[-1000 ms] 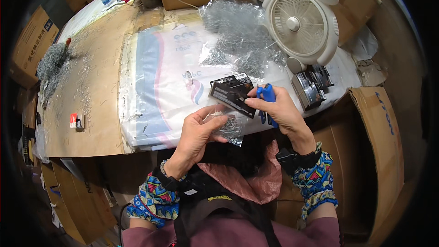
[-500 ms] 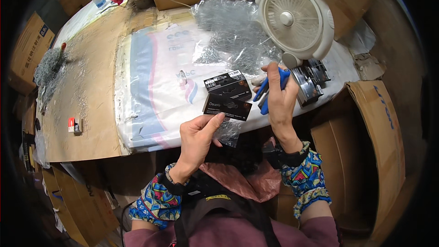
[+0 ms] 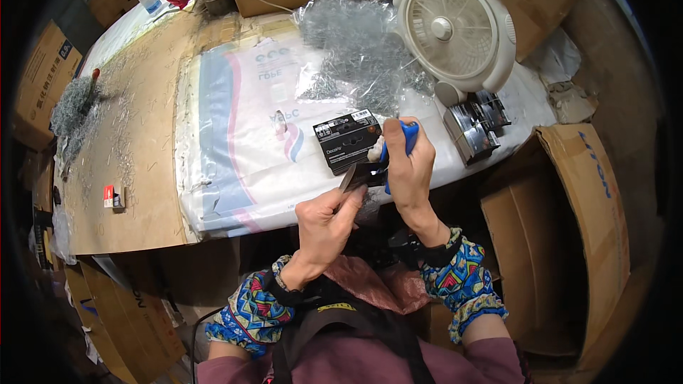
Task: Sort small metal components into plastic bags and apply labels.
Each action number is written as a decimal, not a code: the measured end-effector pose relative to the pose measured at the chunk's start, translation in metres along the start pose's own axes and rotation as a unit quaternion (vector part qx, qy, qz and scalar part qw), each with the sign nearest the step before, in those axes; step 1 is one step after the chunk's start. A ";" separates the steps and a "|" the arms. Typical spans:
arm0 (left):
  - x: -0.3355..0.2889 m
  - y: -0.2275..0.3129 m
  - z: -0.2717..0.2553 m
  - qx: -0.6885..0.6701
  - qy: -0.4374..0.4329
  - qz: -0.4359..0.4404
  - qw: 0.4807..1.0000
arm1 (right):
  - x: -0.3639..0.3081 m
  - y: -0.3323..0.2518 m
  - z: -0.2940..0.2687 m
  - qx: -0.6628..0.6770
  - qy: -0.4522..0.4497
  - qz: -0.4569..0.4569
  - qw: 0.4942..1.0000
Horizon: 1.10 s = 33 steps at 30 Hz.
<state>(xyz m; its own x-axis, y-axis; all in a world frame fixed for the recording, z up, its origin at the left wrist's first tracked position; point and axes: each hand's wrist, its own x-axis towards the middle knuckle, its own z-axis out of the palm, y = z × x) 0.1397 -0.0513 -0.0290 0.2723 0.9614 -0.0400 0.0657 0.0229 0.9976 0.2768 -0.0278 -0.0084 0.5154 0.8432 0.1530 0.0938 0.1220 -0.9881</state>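
Note:
My left hand [image 3: 324, 224] pinches a folded black card [image 3: 352, 178], seen nearly edge-on, in front of the work surface. Below the card, part of a clear plastic bag [image 3: 368, 210] shows between my hands. My right hand [image 3: 409, 167] is wrapped round a blue-handled plier-like tool [image 3: 410, 136] with something white on it. The tool's end meets the card's right side; its jaws are mostly hidden. Just beyond my hands lies a stack of black printed cards [image 3: 341, 135] on the white plastic sheet [image 3: 249, 142].
A heap of clear bags with silvery pieces [image 3: 348, 35] lies at the back, beside a white fan [image 3: 452, 28]. Black packs [image 3: 469, 131] stand right. An open carton [image 3: 555, 242] sits lower right. A small red-and-white box [image 3: 114, 198] and tangled metal pieces [image 3: 71, 107] are left.
My right hand has moved left and down, bringing the tool to the card. My left hand has shifted slightly right and turned the card from face-up to nearly edge-on.

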 end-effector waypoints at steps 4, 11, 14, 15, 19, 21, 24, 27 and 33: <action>0.003 0.007 0.004 0.187 -0.025 0.197 0.962 | -0.008 -0.015 0.002 0.079 -0.009 0.020 0.997; 0.067 0.021 -0.030 0.118 -0.148 -0.054 0.980 | -0.003 0.021 -0.044 0.072 0.014 0.019 0.997; 0.145 -0.004 -0.076 0.176 0.067 0.034 0.982 | 0.004 0.027 -0.043 -0.003 0.063 -0.033 0.997; 0.171 -0.020 -0.081 0.189 0.100 0.010 0.977 | 0.005 0.036 -0.042 0.002 0.063 -0.021 0.998; 0.217 -0.014 -0.058 0.316 0.075 -0.133 0.936 | 0.012 0.053 -0.054 -0.094 0.006 -0.012 0.995; 0.219 -0.014 -0.052 0.321 0.043 -0.132 0.937 | 0.027 0.031 -0.053 -0.274 -0.115 -0.224 0.928; 0.222 -0.032 -0.073 0.191 0.018 -0.098 0.976 | 0.052 0.021 -0.040 -0.338 -0.222 -0.256 0.878; 0.190 -0.009 -0.091 0.039 -0.054 -0.078 0.995 | 0.063 0.027 -0.040 -0.346 -0.293 -0.263 0.851; 0.108 0.021 -0.123 -0.282 0.009 -0.056 0.958 | 0.040 0.019 -0.038 -0.268 -0.161 -0.200 0.929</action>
<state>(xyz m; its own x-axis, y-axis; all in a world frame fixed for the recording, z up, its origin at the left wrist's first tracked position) 0.0528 0.0867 -0.0057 0.2763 0.9487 -0.1537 -0.4362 0.2663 0.8595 0.3313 -0.0111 -0.0208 0.0753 0.9097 0.4083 0.6776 0.2537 -0.6902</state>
